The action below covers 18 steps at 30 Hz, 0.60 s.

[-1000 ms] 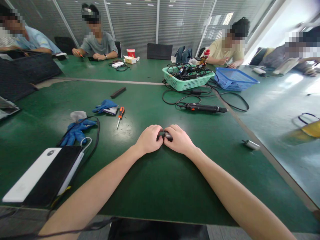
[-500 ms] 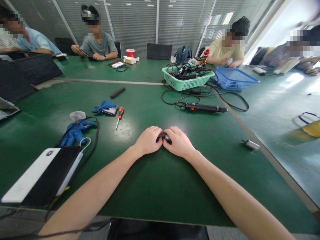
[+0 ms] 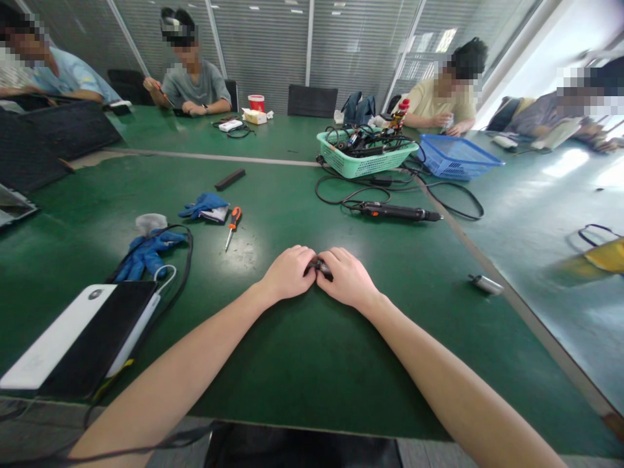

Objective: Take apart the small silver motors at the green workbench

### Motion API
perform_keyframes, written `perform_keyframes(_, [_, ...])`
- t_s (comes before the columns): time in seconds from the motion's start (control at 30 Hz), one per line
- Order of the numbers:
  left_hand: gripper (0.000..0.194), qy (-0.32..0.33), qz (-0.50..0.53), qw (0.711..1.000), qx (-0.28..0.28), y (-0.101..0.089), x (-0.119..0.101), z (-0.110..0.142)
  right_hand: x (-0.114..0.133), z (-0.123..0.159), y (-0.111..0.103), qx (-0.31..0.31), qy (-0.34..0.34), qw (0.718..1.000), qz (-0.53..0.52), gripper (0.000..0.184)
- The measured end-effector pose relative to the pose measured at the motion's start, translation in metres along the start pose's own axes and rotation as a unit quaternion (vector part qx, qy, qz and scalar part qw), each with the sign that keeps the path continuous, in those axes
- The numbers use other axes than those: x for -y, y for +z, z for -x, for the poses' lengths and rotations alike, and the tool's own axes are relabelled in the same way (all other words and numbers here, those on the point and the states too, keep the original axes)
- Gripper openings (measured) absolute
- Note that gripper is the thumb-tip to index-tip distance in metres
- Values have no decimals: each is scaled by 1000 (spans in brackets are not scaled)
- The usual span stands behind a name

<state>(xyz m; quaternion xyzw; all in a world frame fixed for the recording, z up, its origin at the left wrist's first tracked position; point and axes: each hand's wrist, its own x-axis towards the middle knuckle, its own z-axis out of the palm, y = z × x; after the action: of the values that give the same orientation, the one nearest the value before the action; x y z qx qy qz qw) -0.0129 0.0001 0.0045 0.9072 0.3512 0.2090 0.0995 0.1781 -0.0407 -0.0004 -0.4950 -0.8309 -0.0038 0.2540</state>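
Drawn slightly tighter since the earlier frame — the bare left hand and right hand press together, pinching a small dark part over the green-topped workbench; from here I read its long axis as side to side, both hands about equally near.

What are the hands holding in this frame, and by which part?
A small dark object is pinched between the fingertips of the left hand and right hand; which part is held cannot be told.
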Motion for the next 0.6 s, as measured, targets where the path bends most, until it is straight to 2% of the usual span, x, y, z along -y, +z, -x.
perform_keyframes(0.6, [4,3,3,1000,-7,3,1,-1,-2,0,0,1,-26,1000,7,9])
